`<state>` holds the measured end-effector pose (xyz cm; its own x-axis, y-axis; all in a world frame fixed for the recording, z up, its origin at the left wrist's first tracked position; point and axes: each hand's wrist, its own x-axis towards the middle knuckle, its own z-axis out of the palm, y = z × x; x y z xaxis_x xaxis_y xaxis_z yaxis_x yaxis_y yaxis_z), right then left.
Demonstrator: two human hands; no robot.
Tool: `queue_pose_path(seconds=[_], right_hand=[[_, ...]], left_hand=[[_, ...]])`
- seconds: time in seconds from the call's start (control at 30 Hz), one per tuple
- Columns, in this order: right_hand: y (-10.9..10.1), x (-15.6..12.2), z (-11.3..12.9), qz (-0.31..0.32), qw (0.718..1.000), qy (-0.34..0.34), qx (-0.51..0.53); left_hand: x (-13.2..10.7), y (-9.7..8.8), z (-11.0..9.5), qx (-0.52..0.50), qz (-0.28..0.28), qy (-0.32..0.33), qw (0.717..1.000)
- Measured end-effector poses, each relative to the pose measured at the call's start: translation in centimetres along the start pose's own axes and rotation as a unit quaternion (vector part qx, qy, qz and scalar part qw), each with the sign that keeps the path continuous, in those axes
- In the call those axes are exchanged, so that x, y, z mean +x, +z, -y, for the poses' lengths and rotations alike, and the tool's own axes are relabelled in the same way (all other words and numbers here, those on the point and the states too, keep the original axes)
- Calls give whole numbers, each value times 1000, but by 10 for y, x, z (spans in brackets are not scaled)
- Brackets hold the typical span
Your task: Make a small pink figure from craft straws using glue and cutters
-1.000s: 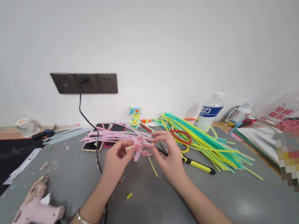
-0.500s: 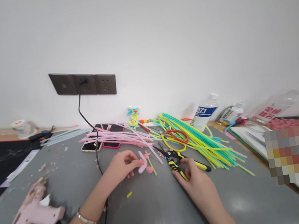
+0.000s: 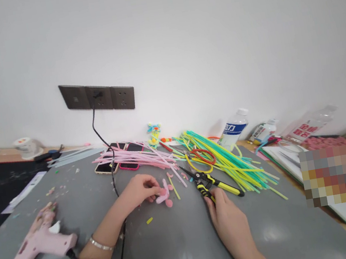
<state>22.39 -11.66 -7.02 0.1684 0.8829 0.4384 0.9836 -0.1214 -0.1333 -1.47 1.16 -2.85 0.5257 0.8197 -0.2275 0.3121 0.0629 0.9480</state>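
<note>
My left hand is closed in a pinch on a small bent piece of pink pipe cleaner, just above the grey table. My right hand has its thumb and fingers closed around the near handle of the black-and-yellow pliers. The pliers' handles are spread, and their jaws point away to the upper left. Little pink pieces and a short yellow-green stick lie between the hands. Behind the pliers are scissors with orange and yellow loops.
A pink glue gun lies left, its black cord passing near my left forearm. Pink pipe cleaners lie over phones. Yellow and green pipe cleaners spread right, beside a bottle.
The pliers' jaws have swung a little, and my right hand has closed more around the near handle. In my left fingers the pink piece has turned and shifted slightly.
</note>
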Motion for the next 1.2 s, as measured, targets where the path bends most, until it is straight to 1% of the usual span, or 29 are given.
queue_pose_path(seconds=[0.1, 0.17, 0.27, 0.33, 0.4, 0.47, 0.6, 0.7, 0.87, 1.1, 1.2], right_hand=[[-4, -4, -3, -20, 998, 19, 55], [-7, -7, -4, -19, 994, 9, 104], [-12, -13, -3, 10, 984, -61, 170], [-15, -17, 1, 23, 976, -110, 185], [-18, -21, 5, 25, 973, -137, 184], [-19, -23, 9, 21, 973, -146, 179], [-20, -25, 11, 23, 974, -150, 171], [-20, -25, 10, 32, 973, -149, 174], [-21, -26, 10, 21, 973, -135, 187], [-21, -26, 12, 10, 976, -107, 188], [-20, -26, 11, 17, 978, -101, 180]], left_hand=[[-1, -2, -2, -4, -8, 3, 1000], [-2, -3, -2, -2, -16, 8, 1000], [-1, -5, -1, 8, -33, 17, 999], [-1, -6, 0, 16, -46, 15, 999], [-1, -6, 0, 27, -51, 9, 998], [-2, -8, -1, 45, -50, 6, 998], [-4, -11, -3, 78, -49, 3, 996], [-3, -12, -1, 65, -46, -3, 997], [1, -12, 5, 59, -35, 10, 998], [-2, -14, 1, 61, -15, 27, 998], [-3, -14, 0, 58, -13, 29, 998]])
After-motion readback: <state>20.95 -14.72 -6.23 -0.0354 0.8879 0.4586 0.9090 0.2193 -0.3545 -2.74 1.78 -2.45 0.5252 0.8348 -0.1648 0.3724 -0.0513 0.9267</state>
